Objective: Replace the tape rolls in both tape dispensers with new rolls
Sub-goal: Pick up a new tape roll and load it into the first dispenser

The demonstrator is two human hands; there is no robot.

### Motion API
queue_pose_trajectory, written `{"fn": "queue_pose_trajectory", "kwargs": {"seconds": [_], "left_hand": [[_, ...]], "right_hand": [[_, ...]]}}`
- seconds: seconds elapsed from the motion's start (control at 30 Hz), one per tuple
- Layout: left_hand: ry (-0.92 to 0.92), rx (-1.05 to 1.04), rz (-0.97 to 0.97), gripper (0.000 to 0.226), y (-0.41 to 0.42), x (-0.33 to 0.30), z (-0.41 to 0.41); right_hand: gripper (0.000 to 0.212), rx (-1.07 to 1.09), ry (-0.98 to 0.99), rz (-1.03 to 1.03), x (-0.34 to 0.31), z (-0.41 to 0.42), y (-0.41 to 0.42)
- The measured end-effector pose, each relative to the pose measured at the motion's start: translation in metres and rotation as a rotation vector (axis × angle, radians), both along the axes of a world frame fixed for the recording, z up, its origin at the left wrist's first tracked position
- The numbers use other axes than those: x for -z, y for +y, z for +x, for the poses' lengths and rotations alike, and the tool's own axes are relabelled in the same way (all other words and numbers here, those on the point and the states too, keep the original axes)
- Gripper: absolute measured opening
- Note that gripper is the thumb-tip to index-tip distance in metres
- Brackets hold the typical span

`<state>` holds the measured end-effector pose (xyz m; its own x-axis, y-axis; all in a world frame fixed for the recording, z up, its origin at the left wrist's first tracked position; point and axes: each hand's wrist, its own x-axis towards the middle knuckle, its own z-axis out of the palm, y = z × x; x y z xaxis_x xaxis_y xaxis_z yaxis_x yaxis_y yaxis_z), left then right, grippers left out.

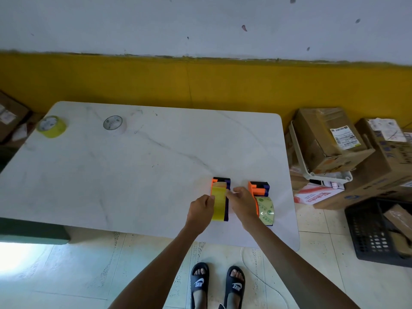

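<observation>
Two orange and purple tape dispensers lie near the front right of the white marble table (124, 175). The left dispenser (223, 182) carries a yellow tape roll (219, 202). My left hand (200, 211) grips that roll's left side. My right hand (242, 202) rests against the dispenser's right side, its fingertips pinching at the top edge of the yellow tape. The right dispenser (259, 188) holds a clear greenish roll (266, 210) and is untouched. Two loose rolls sit at the table's far left: a yellow one (52, 127) and a pale one (114, 124).
Cardboard boxes (330, 139) and a white tray are stacked on the floor to the right of the table. A black plastic crate (376, 233) stands at the lower right. More boxes sit at the far left. My sandalled feet stand on the tiled floor by the table's front edge.
</observation>
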<state>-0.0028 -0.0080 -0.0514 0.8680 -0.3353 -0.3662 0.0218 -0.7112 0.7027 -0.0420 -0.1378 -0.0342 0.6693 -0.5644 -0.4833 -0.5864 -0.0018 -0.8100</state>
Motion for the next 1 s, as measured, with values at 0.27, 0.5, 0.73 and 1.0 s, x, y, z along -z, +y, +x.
{"fn": "queue_pose_trajectory", "kwargs": {"seconds": [0.27, 0.5, 0.73, 1.0], "left_hand": [[-0.035, 0.011, 0.067, 0.049, 0.001, 0.003, 0.005], [-0.041, -0.015, 0.179, 0.060, -0.008, 0.003, 0.017], [-0.040, -0.025, 0.231, 0.065, -0.012, 0.013, 0.028], [-0.027, -0.015, 0.156, 0.055, -0.010, 0.014, 0.030]], "right_hand": [[0.032, -0.456, 0.055, -0.193, -0.016, 0.050, -0.032], [0.026, -0.916, 0.241, -0.402, -0.007, 0.087, -0.051], [0.021, -1.047, 0.321, -0.442, 0.021, 0.106, -0.053], [0.028, -1.169, 0.314, -0.534, 0.030, 0.117, -0.054]]}}
